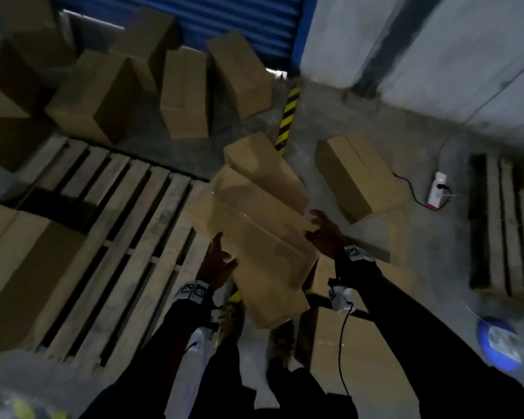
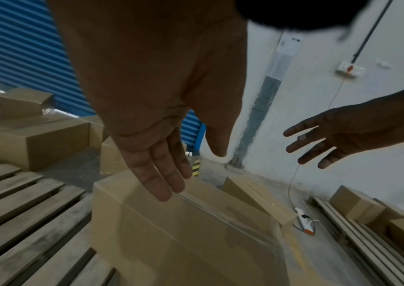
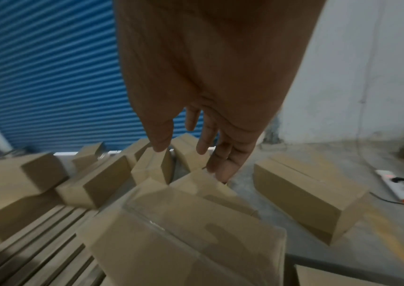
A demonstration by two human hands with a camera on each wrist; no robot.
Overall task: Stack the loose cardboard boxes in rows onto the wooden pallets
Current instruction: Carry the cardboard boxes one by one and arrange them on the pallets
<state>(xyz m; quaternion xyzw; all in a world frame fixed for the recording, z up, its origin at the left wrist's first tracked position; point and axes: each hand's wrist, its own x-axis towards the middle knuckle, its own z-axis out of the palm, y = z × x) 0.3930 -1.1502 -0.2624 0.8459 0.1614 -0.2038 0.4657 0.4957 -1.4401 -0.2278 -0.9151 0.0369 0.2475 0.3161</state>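
A long taped cardboard box [image 1: 254, 237] lies tilted at the right edge of the wooden pallet [image 1: 118, 237], with a second box [image 1: 263, 167] just behind it. My left hand [image 1: 220, 261] is at the box's near left side and my right hand [image 1: 324, 234] at its right end. Both have straight, spread fingers. In the left wrist view my left hand [image 2: 157, 154] hovers over the box [image 2: 184, 232], and the right hand [image 2: 343, 135] is spread in the air. In the right wrist view the right hand [image 3: 210, 125] reaches over the box [image 3: 184, 232]. Whether either hand touches the box is unclear.
Several loose boxes [image 1: 185, 95] lie jumbled before the blue shutter [image 1: 224, 19]. One box [image 1: 360, 176] lies on the floor at right near a power strip [image 1: 437, 189]. Another pallet [image 1: 502, 231] is far right. A large box [image 1: 18, 267] sits on the left pallet. A box [image 1: 354, 358] stands by my feet.
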